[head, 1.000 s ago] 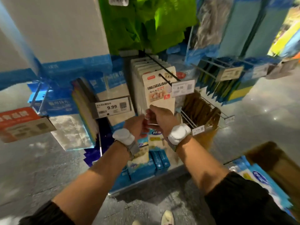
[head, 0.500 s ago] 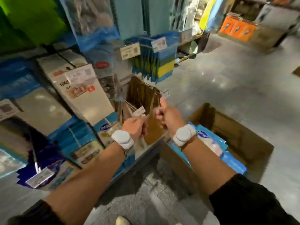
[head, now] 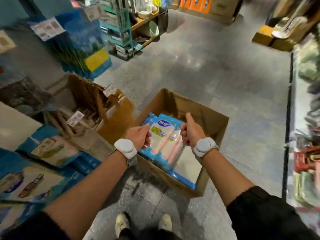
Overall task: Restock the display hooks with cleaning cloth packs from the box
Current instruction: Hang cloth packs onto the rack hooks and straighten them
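An open cardboard box (head: 199,110) stands on the floor in front of my feet. Inside lie several cleaning cloth packs (head: 161,131), blue-edged with white and pink cloths. Both my hands hover just above the packs. My left hand (head: 139,135) has its fingers curled and holds nothing that I can see. My right hand (head: 190,132) is a fist with the thumb sticking up, also holding nothing. The display with hanging blue packs (head: 50,149) and price tags (head: 75,117) is at my left.
Brown goods (head: 110,115) hang low on the display beside the box's left wall. Blue-and-yellow packs (head: 93,58) hang further back. A shelf edge (head: 289,118) runs along the right. More boxes (head: 266,37) sit far right on the grey floor (head: 199,66).
My view has swung right and down from the hooks to the box. Both hands left the hanging packs and came over the box, still close together.
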Action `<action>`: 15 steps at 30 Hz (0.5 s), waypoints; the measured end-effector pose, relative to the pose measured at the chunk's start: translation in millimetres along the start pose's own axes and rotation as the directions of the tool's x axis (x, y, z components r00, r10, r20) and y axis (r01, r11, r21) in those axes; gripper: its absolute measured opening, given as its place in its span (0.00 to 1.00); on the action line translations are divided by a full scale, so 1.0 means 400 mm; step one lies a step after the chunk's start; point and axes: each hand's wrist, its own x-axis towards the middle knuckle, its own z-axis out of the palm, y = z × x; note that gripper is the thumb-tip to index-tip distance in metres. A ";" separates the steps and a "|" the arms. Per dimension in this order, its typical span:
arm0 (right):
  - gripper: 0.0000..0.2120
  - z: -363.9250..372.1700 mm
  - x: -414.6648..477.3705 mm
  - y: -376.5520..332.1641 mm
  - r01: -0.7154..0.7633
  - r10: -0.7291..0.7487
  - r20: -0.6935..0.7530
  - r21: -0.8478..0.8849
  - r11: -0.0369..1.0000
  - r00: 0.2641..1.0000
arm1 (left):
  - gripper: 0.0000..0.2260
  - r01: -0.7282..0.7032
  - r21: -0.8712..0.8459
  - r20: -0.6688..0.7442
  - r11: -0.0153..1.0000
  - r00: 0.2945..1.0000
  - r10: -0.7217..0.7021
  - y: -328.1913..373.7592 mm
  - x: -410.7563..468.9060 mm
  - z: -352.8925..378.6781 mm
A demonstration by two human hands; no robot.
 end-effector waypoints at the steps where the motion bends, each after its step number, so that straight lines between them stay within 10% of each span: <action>1: 0.29 -0.016 0.002 0.013 -0.019 0.019 -0.024 -0.007 1.000 1.000 | 0.20 0.015 0.013 0.006 1.000 1.000 -0.015 -0.005 0.003 0.003; 15: 0.28 -0.165 0.218 0.248 -0.249 0.262 -0.128 0.106 0.963 0.957 | 0.13 0.144 0.372 0.053 0.917 0.983 -0.176 -0.143 0.281 0.127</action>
